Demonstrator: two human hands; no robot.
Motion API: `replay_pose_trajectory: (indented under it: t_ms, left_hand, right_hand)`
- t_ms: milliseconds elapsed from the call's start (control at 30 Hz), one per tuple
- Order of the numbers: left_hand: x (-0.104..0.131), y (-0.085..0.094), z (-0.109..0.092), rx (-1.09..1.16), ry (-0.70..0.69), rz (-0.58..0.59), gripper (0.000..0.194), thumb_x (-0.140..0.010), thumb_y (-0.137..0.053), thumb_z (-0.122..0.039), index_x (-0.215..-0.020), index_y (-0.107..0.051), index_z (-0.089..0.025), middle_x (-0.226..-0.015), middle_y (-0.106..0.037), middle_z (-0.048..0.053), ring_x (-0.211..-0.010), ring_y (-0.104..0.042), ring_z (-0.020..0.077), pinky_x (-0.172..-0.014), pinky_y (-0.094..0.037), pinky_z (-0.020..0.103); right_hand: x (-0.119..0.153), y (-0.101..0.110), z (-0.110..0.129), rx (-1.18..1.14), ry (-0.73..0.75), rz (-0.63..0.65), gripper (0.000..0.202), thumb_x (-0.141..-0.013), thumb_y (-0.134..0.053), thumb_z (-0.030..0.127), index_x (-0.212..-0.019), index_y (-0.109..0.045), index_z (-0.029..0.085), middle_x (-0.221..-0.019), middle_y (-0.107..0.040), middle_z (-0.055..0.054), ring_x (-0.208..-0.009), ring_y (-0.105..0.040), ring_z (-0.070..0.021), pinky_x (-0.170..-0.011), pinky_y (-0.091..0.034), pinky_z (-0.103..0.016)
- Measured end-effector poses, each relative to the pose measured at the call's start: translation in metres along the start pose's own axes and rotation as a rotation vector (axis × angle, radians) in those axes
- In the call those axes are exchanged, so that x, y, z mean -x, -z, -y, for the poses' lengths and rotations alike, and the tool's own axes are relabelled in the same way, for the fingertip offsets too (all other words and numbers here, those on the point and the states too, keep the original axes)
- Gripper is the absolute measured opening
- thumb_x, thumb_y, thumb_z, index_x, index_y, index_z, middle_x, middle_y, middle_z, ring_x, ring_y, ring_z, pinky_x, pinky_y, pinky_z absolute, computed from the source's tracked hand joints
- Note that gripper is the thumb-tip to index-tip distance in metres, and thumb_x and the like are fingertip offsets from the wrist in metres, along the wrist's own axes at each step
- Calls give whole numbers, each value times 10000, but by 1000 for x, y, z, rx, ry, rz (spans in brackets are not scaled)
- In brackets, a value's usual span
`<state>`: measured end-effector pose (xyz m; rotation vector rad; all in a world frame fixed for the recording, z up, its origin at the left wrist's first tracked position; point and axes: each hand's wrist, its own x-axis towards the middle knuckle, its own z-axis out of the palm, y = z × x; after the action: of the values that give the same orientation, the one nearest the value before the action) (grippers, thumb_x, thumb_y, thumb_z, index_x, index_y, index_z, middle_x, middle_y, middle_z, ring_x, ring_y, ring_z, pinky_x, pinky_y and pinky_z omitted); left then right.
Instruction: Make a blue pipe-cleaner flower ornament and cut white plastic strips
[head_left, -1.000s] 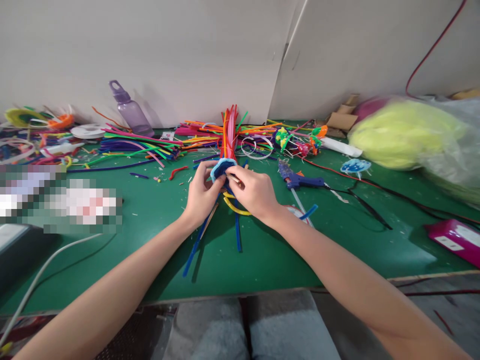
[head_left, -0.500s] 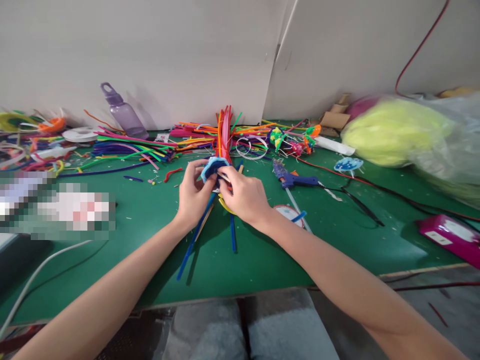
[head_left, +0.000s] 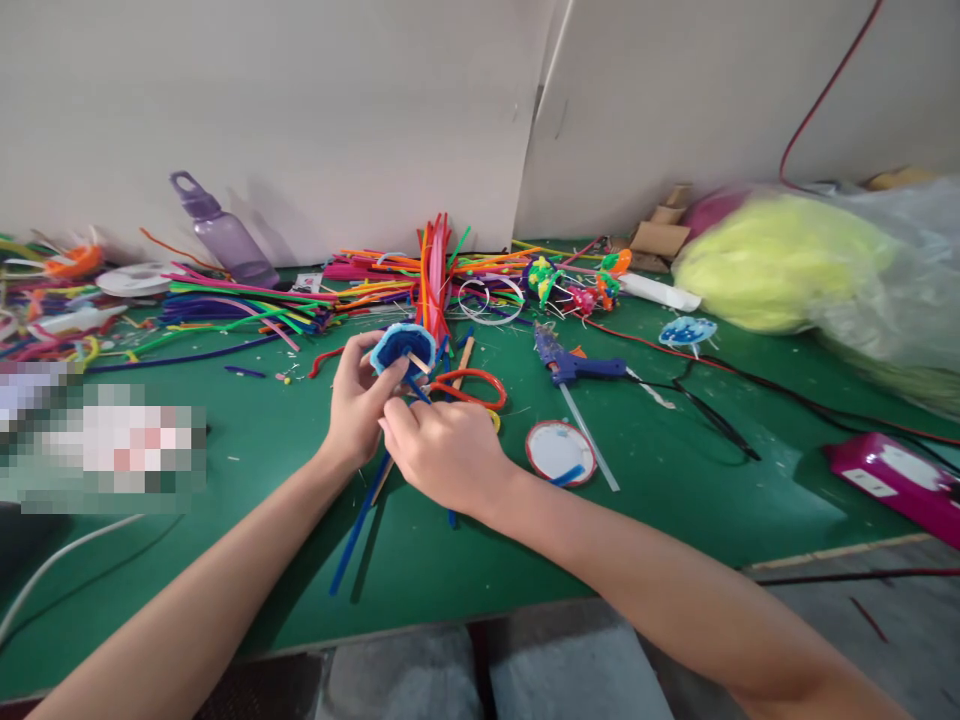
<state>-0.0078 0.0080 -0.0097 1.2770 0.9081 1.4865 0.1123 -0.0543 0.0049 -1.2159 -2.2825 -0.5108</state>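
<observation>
My left hand (head_left: 358, 400) is closed on a blue cap with a light blue fuzzy rim (head_left: 403, 342), its hollow side turned toward me. A pale wooden stick (head_left: 418, 364) juts from the hollow beside my thumb. My right hand (head_left: 450, 450) is closed just below the cap, pinching a blue pipe cleaner (head_left: 417, 390) that runs up toward the hollow; its fingertips are partly hidden. Beneath my hands, a long blue pipe cleaner (head_left: 352, 545) slants toward the front edge. An orange loop (head_left: 480, 384), perhaps a scissors handle, lies just beyond my right hand.
A blue glue gun (head_left: 592, 367) lies right of my hands, near a white round lid (head_left: 559, 452) with a red rim. Bundles of colored pipe cleaners (head_left: 255, 305) spread along the wall by a purple bottle (head_left: 232, 240). A finished-looking blue spotted cap (head_left: 688, 332) rests farther right.
The cap has tilted so its hollow faces me more. My right hand has moved down and left from the hollow, exposing the wooden stick and orange loop. The view has shifted slightly.
</observation>
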Motion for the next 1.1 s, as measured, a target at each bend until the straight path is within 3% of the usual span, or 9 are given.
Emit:
replay_pose_trajectory:
  t_ms: [167,333,500,667,767,900,1100]
  left_hand:
    - [0,0,-2,-4,21,-31,329,-727,-752,-287,-964,-535,-219,-809,-625,-24,-668,-635,109,-589,-557,220]
    - [2,4,-2,-183,-167,-51,280,-781,-701,-289,-996,-539,-216,-894,-642,4,-792,-633,124,-648,-548,217]
    - [5,4,-4,-238,-182,-24,376,-827,-652,-281,-1179,-525,-237,-982,-670,20,-855,-655,140,-699,-560,250]
    - [11,-3,-3,-308,-220,2,301,-839,-636,-248,-1129,-557,-221,-1082,-666,45,-979,-662,161,-785,-568,277]
    - [14,-7,-2,-301,-214,0,279,-819,-652,-217,-1079,-552,-216,-1035,-665,35,-941,-667,147,-773,-567,263]
    - [16,-8,-1,-280,-219,0,271,-811,-647,-185,-1061,-548,-215,-1029,-663,32,-932,-666,135,-777,-561,253]
    - [16,-5,1,-281,-248,28,284,-799,-629,-144,-1065,-556,-215,-1056,-653,36,-965,-660,138,-811,-560,266]
  right_hand:
    - [-2,-6,-10,-56,-53,2,262,-912,-446,189,-708,-607,155,-610,-652,-39,-554,-627,-160,-475,-260,-291]
    - [-8,-2,-34,-311,-325,-25,261,-874,-505,222,-633,-592,173,-574,-625,-5,-504,-545,-119,-493,-280,-274]
    - [-17,3,-46,-803,-471,-199,175,-899,-498,228,-821,-643,168,-807,-632,-25,-722,-594,-113,-609,-443,-214]
    - [-17,-8,-37,-844,-553,-203,122,-835,-600,244,-843,-705,183,-939,-599,-56,-851,-599,-149,-636,-476,-239]
    - [-17,-15,-32,-826,-574,-251,105,-813,-594,194,-791,-696,190,-866,-607,-35,-815,-585,-147,-664,-466,-252]
    - [-19,-18,-27,-863,-603,-299,102,-796,-594,201,-713,-649,178,-696,-577,12,-623,-524,-104,-596,-416,-235]
    - [-19,-19,-23,-895,-666,-254,97,-782,-603,249,-711,-612,184,-488,-389,90,-458,-350,-69,-485,-292,-224]
